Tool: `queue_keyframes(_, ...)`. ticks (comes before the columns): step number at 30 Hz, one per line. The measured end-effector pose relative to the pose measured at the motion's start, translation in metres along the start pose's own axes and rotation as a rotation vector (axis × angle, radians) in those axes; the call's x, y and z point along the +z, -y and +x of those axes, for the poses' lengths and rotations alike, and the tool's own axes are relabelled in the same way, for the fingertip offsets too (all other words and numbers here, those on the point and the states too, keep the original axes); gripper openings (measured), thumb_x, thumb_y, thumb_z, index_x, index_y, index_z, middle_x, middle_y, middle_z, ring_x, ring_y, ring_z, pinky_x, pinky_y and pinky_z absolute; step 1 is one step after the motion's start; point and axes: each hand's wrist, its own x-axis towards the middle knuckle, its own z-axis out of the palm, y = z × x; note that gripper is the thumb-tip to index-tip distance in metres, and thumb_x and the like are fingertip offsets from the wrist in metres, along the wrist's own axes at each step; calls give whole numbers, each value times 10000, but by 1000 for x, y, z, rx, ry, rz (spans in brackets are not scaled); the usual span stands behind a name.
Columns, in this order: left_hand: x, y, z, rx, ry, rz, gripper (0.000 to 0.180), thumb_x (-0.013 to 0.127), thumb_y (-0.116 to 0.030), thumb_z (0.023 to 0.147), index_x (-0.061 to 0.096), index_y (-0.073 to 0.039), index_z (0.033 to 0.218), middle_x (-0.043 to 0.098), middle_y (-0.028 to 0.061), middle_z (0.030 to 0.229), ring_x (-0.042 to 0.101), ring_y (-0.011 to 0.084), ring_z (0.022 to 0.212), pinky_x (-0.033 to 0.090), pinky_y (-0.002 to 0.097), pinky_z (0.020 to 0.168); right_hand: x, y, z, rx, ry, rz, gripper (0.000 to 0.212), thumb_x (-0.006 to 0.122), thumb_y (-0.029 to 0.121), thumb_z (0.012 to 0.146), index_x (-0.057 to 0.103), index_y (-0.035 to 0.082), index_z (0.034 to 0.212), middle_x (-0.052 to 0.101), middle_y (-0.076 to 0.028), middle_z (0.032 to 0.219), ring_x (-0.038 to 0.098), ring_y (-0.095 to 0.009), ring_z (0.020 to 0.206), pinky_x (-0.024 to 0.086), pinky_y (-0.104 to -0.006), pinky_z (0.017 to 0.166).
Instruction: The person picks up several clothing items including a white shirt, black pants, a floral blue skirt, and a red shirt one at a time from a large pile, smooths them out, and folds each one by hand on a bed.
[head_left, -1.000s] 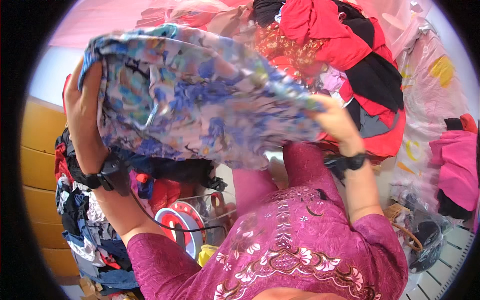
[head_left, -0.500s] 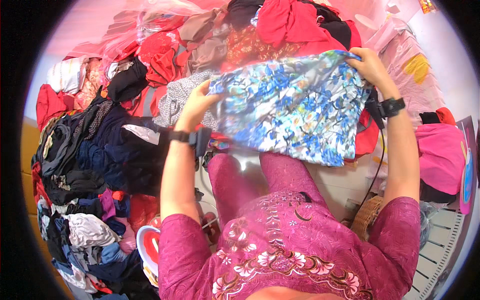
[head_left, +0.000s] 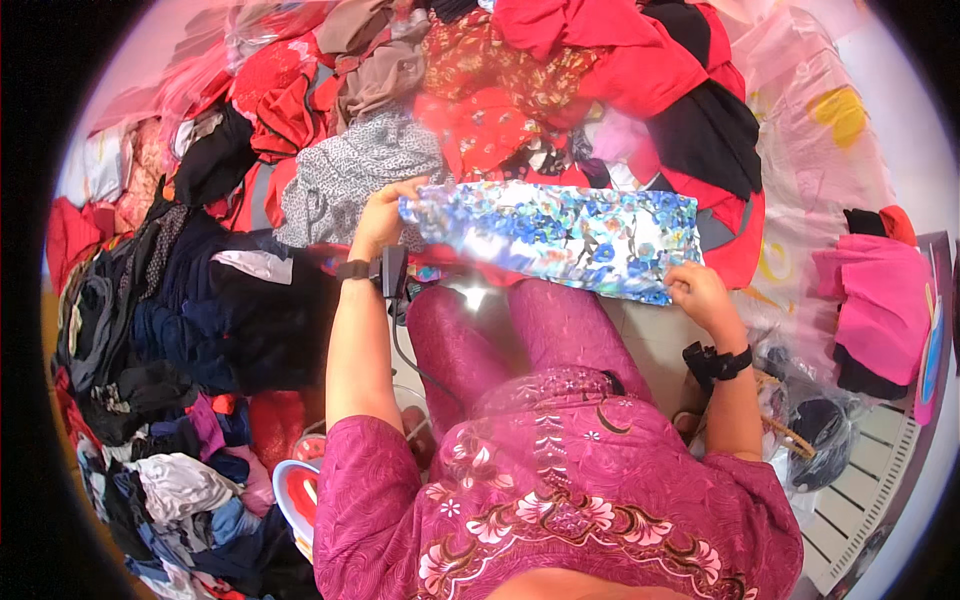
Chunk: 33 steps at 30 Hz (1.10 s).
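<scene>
A blue-and-white floral cloth (head_left: pixel 570 235) is stretched between my hands, above my knees, folded into a long band. Its left end is pinched by my left hand (head_left: pixel 385 215) at the upper corner. My right hand (head_left: pixel 698 292) grips the near right corner, thumb and fingers closed on the fabric. Which garment it is cannot be made out. Just beyond my left hand lies a grey-and-white patterned cloth (head_left: pixel 350 175). Beyond the floral cloth are a red floral cloth (head_left: pixel 480 130) and a black cloth (head_left: pixel 708 135).
Dark clothes (head_left: pixel 190 310) are heaped on the left, with a pile of mixed clothes (head_left: pixel 180 475) nearer. A white-rimmed basin (head_left: pixel 285 500) stands by my left elbow. On the right are pink clothes (head_left: pixel 875 300), a clear plastic bag (head_left: pixel 825 430) and a white slatted surface (head_left: pixel 855 500).
My right hand has come down and toward me from the cloth's far right corner to its near edge. The cloth is now a narrower, folded band. My left hand has shifted slightly left.
</scene>
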Motion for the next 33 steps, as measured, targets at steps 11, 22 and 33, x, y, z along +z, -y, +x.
queue_keyframes(11,50,15,-40,-133,-460,-108,788,629,-404,840,204,-92,1426,475,164,1232,530,268,1034,462,421,804,38,59,59,-342,-430,-30,370,675,227,741,598,71,1067,566,-159,1128,515,-335,1084,422,-399,876)
queue_keyframes(22,77,8,-50,-66,-420,153,490,704,-58,722,506,-4,1168,625,77,906,608,157,743,504,282,645,46,-27,42,-52,-552,-427,536,642,332,776,518,70,1226,473,-155,1289,393,-309,1247,294,-463,1005)
queue_keyframes(33,171,-47,-53,224,-465,1136,538,709,-148,710,539,11,1195,657,168,961,637,184,871,491,306,795,28,-30,-2,37,-745,-74,371,632,175,805,559,-14,1115,531,-188,1194,485,-348,1117,380,-427,950)
